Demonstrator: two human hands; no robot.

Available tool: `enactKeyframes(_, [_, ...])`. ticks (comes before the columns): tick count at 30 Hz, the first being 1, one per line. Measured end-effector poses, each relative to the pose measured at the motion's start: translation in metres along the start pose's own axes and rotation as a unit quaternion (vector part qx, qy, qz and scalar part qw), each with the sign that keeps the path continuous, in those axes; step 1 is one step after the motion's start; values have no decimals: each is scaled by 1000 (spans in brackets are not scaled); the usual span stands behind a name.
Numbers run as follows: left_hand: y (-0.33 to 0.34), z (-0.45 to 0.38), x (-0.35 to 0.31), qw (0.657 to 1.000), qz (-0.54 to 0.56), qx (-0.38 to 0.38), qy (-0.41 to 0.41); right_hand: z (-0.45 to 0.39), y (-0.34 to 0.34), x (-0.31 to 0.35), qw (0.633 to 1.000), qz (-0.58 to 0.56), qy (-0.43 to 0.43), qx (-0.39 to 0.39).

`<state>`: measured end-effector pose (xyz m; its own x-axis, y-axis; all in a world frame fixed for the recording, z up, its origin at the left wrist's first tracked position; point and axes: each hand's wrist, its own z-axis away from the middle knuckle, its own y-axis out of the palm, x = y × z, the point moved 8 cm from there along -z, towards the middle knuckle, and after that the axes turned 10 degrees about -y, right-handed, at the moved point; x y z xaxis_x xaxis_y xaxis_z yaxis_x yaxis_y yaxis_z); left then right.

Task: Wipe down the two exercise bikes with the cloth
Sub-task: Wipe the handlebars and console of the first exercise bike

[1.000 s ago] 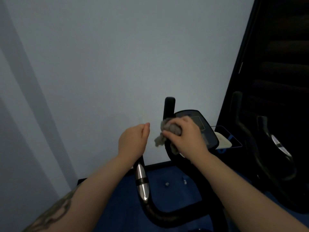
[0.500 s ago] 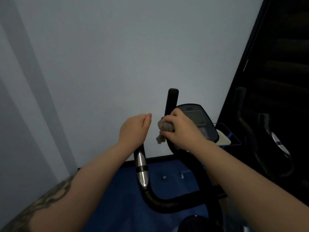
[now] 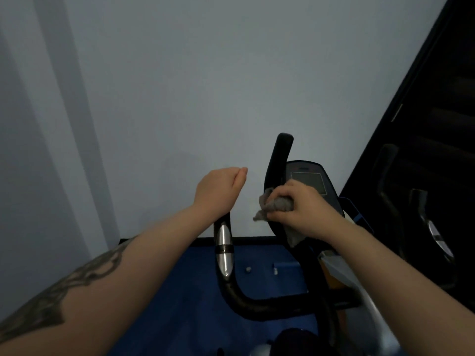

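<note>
— Head view: where was the crumpled grey cloth (image 3: 276, 204)?
— Right hand (image 3: 305, 210) bunched it around the black padded handlebar (image 3: 279, 163); left hand (image 3: 218, 192) gripped its other upright. Best wrap fully, stroke upward.

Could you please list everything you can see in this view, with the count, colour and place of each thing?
near exercise bike: one, black frame, centre foreground
left handlebar: one, black with a silver sensor band, under the left hand
right handlebar: one, black, upright beside the console
console: one, dark with a grey screen, behind the right hand
cloth: one, grey, bunched against the right handlebar
second exercise bike: one, black, in shadow at far right
floor mat: one, blue, beneath the near bike
wall: one, pale grey, ahead
left hand: one, grips the left handlebar top
right hand: one, holds the cloth
</note>
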<state>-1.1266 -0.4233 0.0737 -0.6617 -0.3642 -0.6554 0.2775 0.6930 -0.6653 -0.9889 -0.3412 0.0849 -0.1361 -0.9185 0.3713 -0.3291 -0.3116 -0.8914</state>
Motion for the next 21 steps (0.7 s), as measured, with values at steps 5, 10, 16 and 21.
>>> enactKeyframes(5, [1,-1,0,1000,0,-15,-3,-4,-25,-17,991,-85,-2,-107])
enactKeyframes(10, [0,-1,-1,1000,8,-17,-5,6,7,-26,958,-160,4,-238])
enactKeyframes(16, [2,0,-1,1000,7,-26,0,10,-5,-41,976,-204,19,-66])
enactKeyframes(21, [1,-2,-1,1000,11,-15,-1,-2,0,-28,952,-200,19,-230])
